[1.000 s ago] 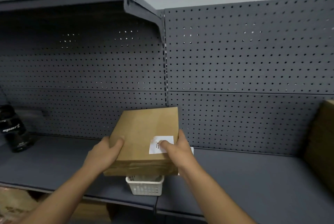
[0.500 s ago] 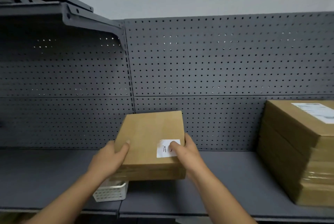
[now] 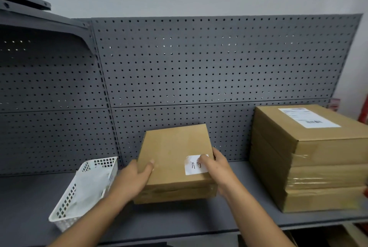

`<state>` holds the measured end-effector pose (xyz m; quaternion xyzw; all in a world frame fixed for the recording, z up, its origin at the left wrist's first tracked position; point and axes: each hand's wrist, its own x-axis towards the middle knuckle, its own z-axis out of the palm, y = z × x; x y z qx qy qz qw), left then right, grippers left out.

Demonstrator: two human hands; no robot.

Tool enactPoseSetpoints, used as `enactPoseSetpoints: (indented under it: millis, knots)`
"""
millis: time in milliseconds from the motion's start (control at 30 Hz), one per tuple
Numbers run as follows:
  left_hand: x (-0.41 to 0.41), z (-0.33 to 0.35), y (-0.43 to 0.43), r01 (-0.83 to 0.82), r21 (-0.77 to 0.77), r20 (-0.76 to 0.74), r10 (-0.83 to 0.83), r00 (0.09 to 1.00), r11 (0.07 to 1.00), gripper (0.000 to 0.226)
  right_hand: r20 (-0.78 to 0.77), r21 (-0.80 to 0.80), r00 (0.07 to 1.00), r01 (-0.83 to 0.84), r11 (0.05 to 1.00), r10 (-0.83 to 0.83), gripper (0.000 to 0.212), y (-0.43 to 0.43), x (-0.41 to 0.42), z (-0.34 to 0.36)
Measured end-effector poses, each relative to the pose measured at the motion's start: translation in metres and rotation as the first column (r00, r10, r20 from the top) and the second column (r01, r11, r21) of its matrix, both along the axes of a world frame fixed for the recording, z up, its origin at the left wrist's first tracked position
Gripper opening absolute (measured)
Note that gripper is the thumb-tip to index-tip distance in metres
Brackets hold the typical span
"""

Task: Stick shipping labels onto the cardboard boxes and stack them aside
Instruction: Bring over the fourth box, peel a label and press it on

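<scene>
The labelling of this cardboard box [image 3: 175, 153] looks done, and the step in hand is moving it to the pile. It sits at the middle of the grey shelf [image 3: 179, 220], in front of the pegboard [image 3: 219, 67]. I cannot tell whether its underside touches the shelf or is held just off it.

The left hand [image 3: 133, 179] grips the box's near left corner, at 8 o'clock on its top face. The thumb lies flat on top and the other fingers curl under the side, out of sight. The right hand [image 3: 217, 169] grips the near right edge at 4 o'clock. Its thumb presses on the small white handwritten label [image 3: 194, 167] and the rest of its fingers wrap round the side. The label lies flat near that corner, partly covered by the thumb.

At 3 o'clock of the box, and apart from it, stands the stack [image 3: 318, 157] of taped cardboard boxes. The top one carries a printed shipping label [image 3: 306, 117]. A white basket [image 3: 85, 189] lies tilted at 8 o'clock, close to the left forearm.

The next move is likely a lift with both hands, then a carry towards 3 o'clock. The stack's top is higher than the box, so the box must rise clear of its near edge first. It should then be set down square on the printed label, with both grips kept firm so the box stays level.
</scene>
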<state>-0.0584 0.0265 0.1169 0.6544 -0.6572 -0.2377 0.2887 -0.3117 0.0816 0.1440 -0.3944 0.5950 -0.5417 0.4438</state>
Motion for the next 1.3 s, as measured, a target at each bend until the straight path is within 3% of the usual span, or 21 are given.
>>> enactPoseSetpoints:
  millis: [367, 800, 1200, 1300]
  knots:
    - [-0.048, -0.024, 0.005, 0.076, 0.101, -0.031, -0.074, 0.997, 0.992, 0.081, -0.042, 0.030, 0.998, 0.047, 0.998, -0.045, 0.022, 0.007, -0.057, -0.038]
    - [-0.061, -0.058, 0.008, 0.068, 0.144, 0.026, -0.073, 0.997, 0.987, 0.060, -0.117, 0.064, 0.993, 0.031, 0.997, -0.024, 0.020, 0.010, -0.071, -0.071]
    - [-0.059, -0.056, 0.009, 0.082, 0.181, 0.017, -0.086, 0.996, 0.980, 0.059, -0.194, 0.022, 0.981, 0.032, 0.999, -0.027, 0.017, 0.012, -0.072, -0.079]
    - [-0.055, -0.051, 0.006, 0.101, 0.235, -0.039, -0.094, 0.995, 0.967, 0.070, -0.255, 0.003, 0.965, 0.059, 0.998, -0.056, 0.019, 0.010, -0.073, -0.082]
